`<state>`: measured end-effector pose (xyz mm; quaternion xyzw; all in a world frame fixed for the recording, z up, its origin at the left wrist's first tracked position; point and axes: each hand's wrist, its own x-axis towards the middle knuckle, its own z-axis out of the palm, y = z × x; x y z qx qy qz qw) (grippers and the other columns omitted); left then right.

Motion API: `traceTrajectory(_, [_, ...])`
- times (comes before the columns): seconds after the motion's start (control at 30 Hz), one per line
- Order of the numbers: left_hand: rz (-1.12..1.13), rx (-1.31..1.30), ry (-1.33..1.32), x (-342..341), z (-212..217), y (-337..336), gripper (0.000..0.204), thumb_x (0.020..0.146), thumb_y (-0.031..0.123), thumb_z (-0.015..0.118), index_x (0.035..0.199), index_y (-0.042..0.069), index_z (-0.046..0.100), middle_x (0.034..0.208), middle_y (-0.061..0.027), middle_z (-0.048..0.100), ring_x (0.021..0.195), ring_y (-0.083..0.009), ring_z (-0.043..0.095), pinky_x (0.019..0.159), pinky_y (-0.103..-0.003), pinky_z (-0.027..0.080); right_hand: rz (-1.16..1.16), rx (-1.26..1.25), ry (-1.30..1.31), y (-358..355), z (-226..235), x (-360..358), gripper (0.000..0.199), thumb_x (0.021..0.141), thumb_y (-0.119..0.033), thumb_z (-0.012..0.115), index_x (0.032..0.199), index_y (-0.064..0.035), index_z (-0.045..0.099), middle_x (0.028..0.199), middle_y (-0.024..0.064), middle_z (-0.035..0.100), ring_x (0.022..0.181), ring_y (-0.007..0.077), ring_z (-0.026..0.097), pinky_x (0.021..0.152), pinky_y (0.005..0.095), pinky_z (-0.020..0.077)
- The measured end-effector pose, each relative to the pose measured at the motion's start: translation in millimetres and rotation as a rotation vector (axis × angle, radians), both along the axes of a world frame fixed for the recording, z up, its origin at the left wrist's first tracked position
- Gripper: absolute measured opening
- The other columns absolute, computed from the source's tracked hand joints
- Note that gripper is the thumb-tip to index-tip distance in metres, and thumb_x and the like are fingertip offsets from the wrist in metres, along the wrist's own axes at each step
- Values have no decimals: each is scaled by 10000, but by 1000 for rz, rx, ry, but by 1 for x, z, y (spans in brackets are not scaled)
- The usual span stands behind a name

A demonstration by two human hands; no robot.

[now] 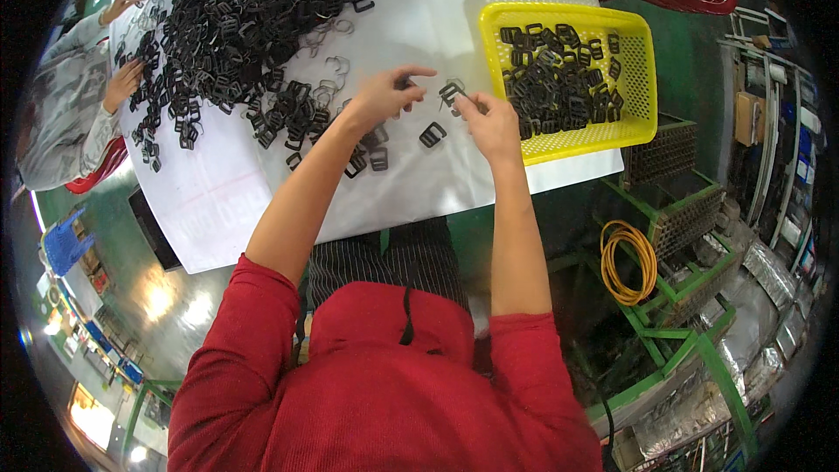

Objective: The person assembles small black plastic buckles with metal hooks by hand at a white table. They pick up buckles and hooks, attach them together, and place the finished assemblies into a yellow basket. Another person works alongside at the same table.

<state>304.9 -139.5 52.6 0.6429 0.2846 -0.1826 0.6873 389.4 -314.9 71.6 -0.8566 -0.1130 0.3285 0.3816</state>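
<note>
Over the smooth white sheet (pixel 411 188), my right hand (pixel 495 127) pinches a black slotted buckle (pixel 451 93), left of the perforated yellow plastic basket (pixel 642 61); my left hand (pixel 383 98) curls, index finger extended, perhaps around a dark piece (pixel 403 83); I can't tell.

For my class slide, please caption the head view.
Right hand holds a buckle beside a yellow basket, left hand near the pile.

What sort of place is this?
Probably a small factory or workshop: a large heap of black buckles covers part of a white-covered table, more lie in a yellow perforated basket, and a green metal frame stands at the right.
</note>
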Motion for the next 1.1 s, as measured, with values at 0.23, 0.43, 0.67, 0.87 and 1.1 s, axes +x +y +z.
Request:
traceTrajectory(0.23, [-214,37,-182,6,9,-6,350,817,170,611,1166,179,600,692,52,487,591,-52,396,522,-204,351,131,-31,-76,5,27,4,260,804,-298,615,867,-48,651,733,150,627,723,333,595,654,396,442])
traceTrajectory(0.43, [-257,96,-169,6,1,0,213,834,232,604,990,94,650,693,31,528,603,-66,435,531,-217,373,169,13,-266,5,28,6,265,812,-303,611,873,-48,652,839,145,623,781,331,591,678,408,450])
traceTrajectory(0.67, [1,183,69,33,14,-15,386,843,363,581,1064,48,604,813,-31,615,653,-90,528,559,-237,443,-39,-237,-595,-26,22,39,290,831,-335,577,872,-57,650,846,153,620,802,355,591,700,429,454])
traceTrajectory(0.87, [-35,258,-366,94,67,-54,650,826,473,564,1279,20,452,1149,-194,575,1052,-290,561,897,-340,433,-84,-413,-755,-55,19,83,424,835,-397,574,1072,-46,582,1064,181,561,1033,332,524,845,411,427])
traceTrajectory(1.1, [48,646,-230,-20,6,49,349,829,245,601,1106,32,589,1043,-142,628,940,-244,619,802,-342,487,339,-170,-600,0,-5,-44,308,747,-213,685,1005,-122,542,951,100,539,868,303,563,687,399,493])
